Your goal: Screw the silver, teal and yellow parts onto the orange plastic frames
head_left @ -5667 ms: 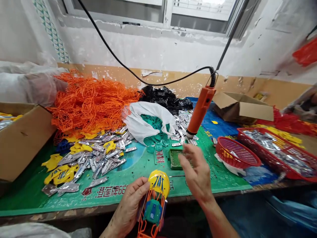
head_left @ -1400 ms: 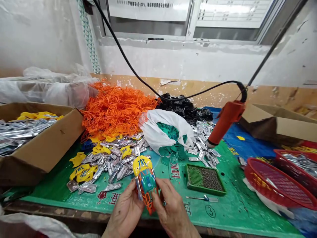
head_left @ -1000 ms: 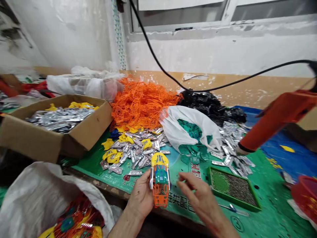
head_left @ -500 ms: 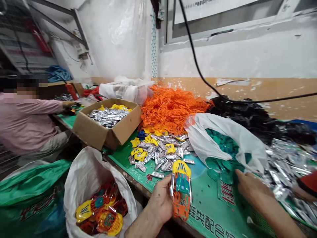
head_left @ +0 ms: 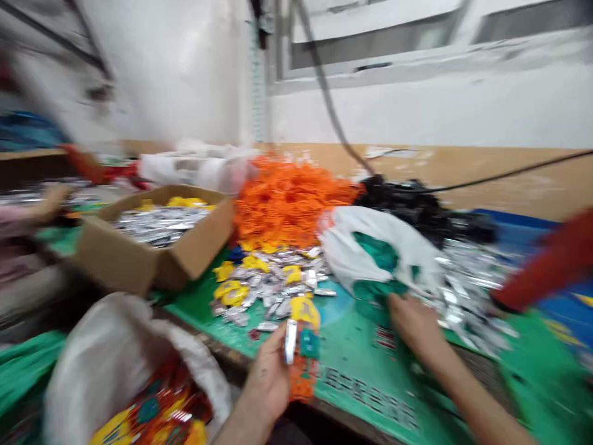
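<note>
Left hand clamped round assembled plastic toy frame, low centre, above bench edge. Frame judged light and stiff, its thin orange lattice brittle; best held at the solid yellow nose. Right hand, blurred, at teal plastic parts beside white bag; grip cannot be told. Orange lattice heap beyond.

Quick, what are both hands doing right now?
Left hand: closed, holding the orange-and-yellow plastic cage toy.
Right hand: open, at the teal plastic pieces; blurred, no clear grip.
</note>
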Available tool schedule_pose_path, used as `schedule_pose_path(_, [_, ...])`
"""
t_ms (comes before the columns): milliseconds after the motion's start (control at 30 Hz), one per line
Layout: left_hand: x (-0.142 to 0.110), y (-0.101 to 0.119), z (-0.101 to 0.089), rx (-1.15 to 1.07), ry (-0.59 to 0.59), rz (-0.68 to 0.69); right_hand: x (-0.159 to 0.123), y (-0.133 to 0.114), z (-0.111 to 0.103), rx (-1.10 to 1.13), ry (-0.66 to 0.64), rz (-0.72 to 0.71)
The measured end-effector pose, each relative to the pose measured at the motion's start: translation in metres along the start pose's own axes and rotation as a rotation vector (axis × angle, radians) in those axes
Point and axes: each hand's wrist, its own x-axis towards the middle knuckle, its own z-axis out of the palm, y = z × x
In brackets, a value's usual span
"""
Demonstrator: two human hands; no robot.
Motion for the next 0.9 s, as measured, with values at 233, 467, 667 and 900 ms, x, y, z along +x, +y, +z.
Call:
schedule_pose_path(233, [0.021, 0.009, 0.003, 0.231, 0.043, 0.064, -0.009, -0.003, 0.002, -0.009, 0.039, 0.149])
schedule_pose_path(467, [0.024, -0.044, 0.057, 0.234, -0.071, -0.104, -0.068, 0.006, -0.011, 0.293, 0.274, 0.211])
schedule_pose_path(667, [0.028, -0.119, 0.088, 0.287, -0.285, -0.404, -0.13, 0.039, -0.012, 0.522, 0.451, 0.512])
schedule_pose_path(900, [0.029, -0.154, 0.092, 0.278, -0.335, -0.485, -0.158, 0.054, -0.007, 0.637, 0.45, 0.644])
